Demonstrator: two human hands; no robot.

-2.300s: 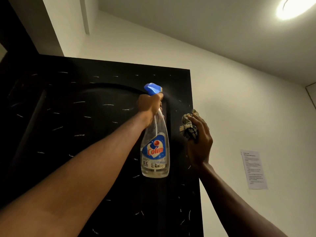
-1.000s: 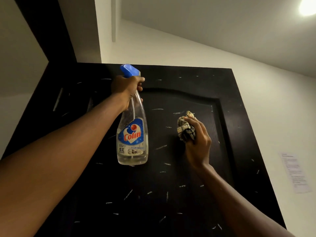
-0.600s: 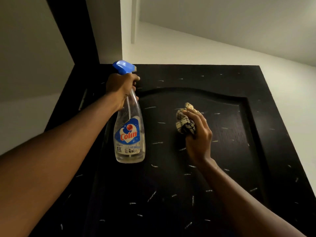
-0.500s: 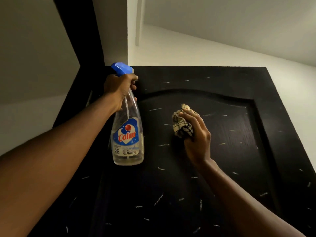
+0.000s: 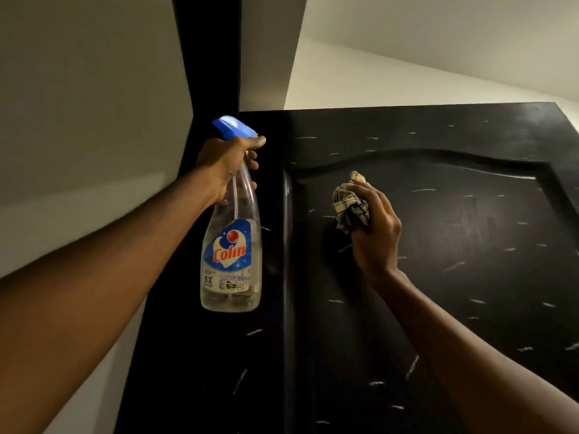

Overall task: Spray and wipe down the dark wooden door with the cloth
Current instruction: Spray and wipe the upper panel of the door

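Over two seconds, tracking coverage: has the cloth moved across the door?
Yes. The cloth moved left on the door, from its right edge into the panel.

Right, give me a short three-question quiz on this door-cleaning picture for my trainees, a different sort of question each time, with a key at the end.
1. True or false: the left hand grips the spray bottle at its neck, just below the blue trigger head.
2. The cloth held in the right hand is: A) spread out flat, B) bunched into a wad, C) folded into a neat square.
3. Fill in: the red brand word on the bottle's label reads ____.

Key: 1 true; 2 B; 3 Colin.
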